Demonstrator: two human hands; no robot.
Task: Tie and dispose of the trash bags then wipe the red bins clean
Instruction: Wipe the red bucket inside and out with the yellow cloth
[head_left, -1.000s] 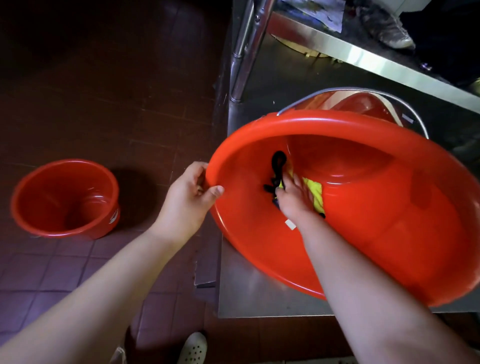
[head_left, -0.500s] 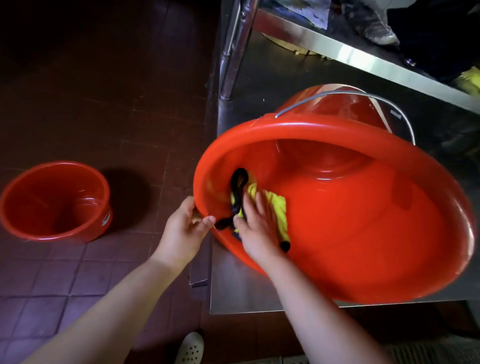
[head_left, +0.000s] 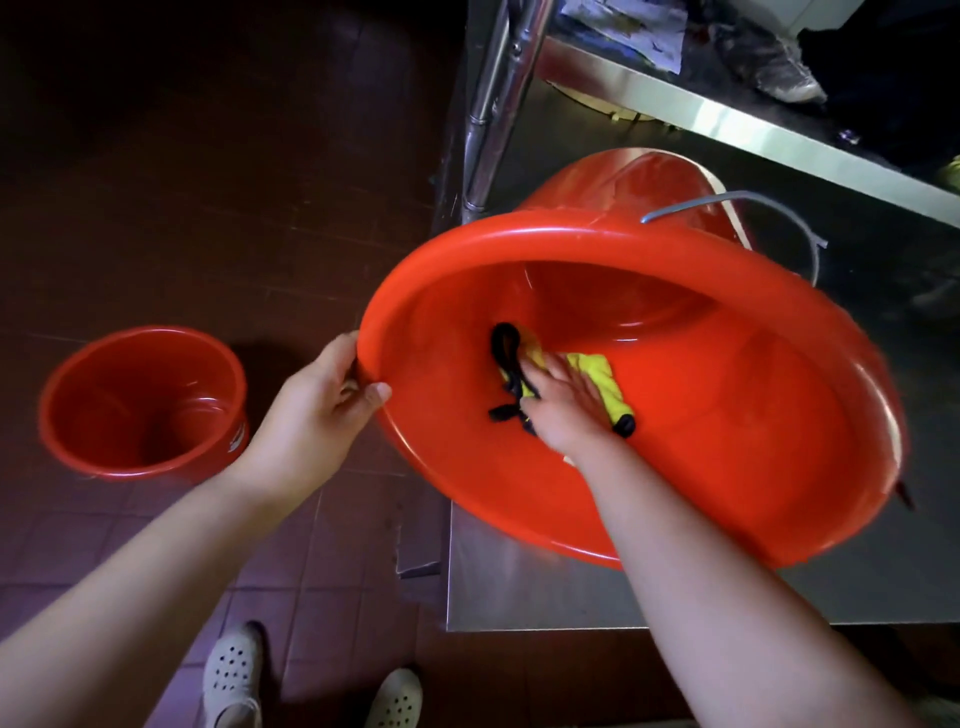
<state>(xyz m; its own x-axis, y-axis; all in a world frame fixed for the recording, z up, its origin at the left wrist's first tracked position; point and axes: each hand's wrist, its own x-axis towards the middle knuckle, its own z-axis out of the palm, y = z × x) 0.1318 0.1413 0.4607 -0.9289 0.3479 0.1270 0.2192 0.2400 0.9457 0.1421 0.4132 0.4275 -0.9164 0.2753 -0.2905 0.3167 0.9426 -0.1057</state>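
Red plastic fills most of the head view: a large red bin (head_left: 727, 415) lies tipped on its side on a steel table (head_left: 519, 587), its mouth turned toward the person and part of its rim hanging past the table's left edge. The left hand (head_left: 311, 415) grips that rim at its leftmost point, thumb curled over the lip on the inside and fingers wrapped behind it. The right hand (head_left: 563, 402) reaches inside and presses a yellow cloth (head_left: 597, 379) with black trim flat against the inner wall, fingers fairly straight and lying on the fabric; a black loop of the trim sticks out just left of the fingertips. The bin's wire handle (head_left: 769, 218) arcs behind its upper rim.

A second red bin (head_left: 140, 400) stands upright on the tiled floor (head_left: 156, 182), well apart to the left, with nothing showing inside. No trash bags are in sight, so the work looks to be in its wiping stage.

The risk lies in the bin's footing. It rests on a curved side on smooth steel, so a hard push from the cloth hand could roll or slide it off the edge if the rim grip loosens. The loose black loop could also snag under the fingers and bunch the cloth, leaving patches unwiped.
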